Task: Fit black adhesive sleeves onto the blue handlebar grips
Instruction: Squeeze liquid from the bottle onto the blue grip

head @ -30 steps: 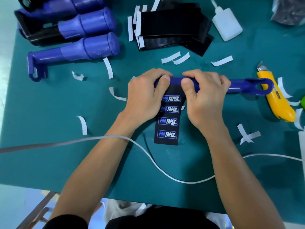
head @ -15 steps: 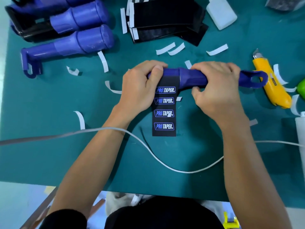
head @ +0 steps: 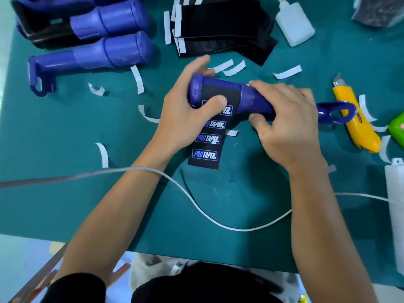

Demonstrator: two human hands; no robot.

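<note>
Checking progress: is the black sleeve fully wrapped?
Partly: the black sleeve covers the blue grip on top, under the left hand; the rest is unwrapped.

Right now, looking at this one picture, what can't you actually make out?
All in the head view:
1. Top logo on the black sleeve: half covered by the thumb of the left hand.
2. Far side of the blue grip, and whether the sleeve sticks there: hidden behind the grip, the left hand and the right hand.
3. Green thing and white bottle: cut off by the right edge.
4. Pile of grips top left: blurred, cut off by the top edge.
</note>
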